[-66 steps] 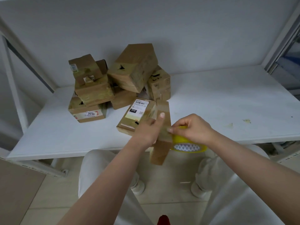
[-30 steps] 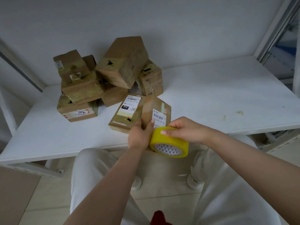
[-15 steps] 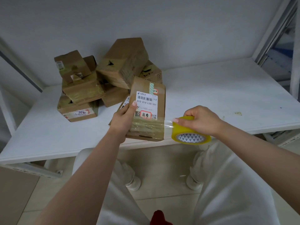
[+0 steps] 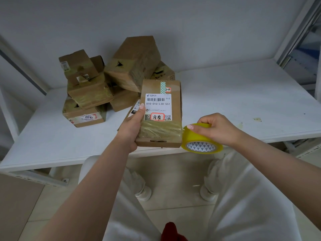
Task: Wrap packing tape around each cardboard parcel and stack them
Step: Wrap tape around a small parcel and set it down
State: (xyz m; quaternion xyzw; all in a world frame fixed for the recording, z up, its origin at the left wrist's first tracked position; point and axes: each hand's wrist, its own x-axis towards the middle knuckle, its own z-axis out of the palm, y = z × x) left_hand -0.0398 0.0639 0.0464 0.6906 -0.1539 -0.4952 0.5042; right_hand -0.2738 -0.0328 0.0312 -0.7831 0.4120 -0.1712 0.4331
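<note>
A small cardboard parcel (image 4: pixel 160 87) with a white barcode label stands upright above the table's front edge. My left hand (image 4: pixel 132 126) grips its left side, thumb on the label. A band of clear tape (image 4: pixel 160 130) crosses its lower part. My right hand (image 4: pixel 215 128) holds a yellow tape roll (image 4: pixel 201 142) pressed against the parcel's right edge. Another labelled parcel (image 4: pixel 136 106) lies flat on the table, mostly hidden behind the held one.
A loose heap of several taped cardboard parcels (image 4: pixel 111 80) sits at the back left of the white table (image 4: pixel 234 101). A wall runs behind, a metal frame (image 4: pixel 295 30) stands at the right. My legs in white trousers are below the table edge.
The parcel has been turned upright with its label towards me. The tape roll drew out to the right, then came back against the parcel's right edge, laying tape across its lower part.
</note>
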